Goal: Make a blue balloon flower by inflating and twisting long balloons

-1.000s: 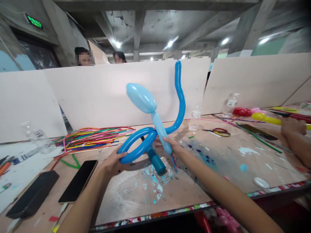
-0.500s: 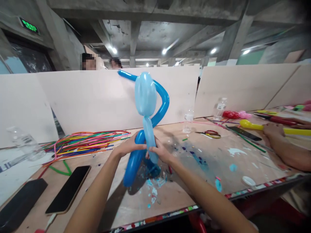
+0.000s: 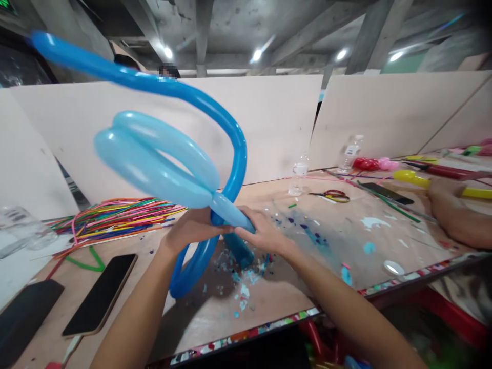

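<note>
Between my hands, above the table, are two long balloons twisted together. My left hand [image 3: 192, 229] is closed around the dark blue balloon [image 3: 237, 154], whose loop hangs below it and whose long tail arches up and far to the left. The light blue balloon [image 3: 154, 177] forms a doubled loop pointing to the upper left, pinched at its base. My right hand [image 3: 261, 230] grips the short light blue segment below that pinch. A dark teal cylinder [image 3: 239, 250] stands tilted or lies below my hands, partly hidden, among blue scraps.
Uninflated balloons [image 3: 126, 218] lie in a bundle at left, near a phone [image 3: 100, 294] and a dark case [image 3: 28, 318]. Scissors [image 3: 333, 196] and a plastic bottle [image 3: 299, 177] stand or lie beyond. At right another person's hand [image 3: 446, 197] holds a yellow balloon [image 3: 413, 178].
The balloon shape has swung from upright to leaning left and nearer the camera. Its light blue double loop now shows side-on, and the dark blue tail reaches farther left. The view has tilted down slightly.
</note>
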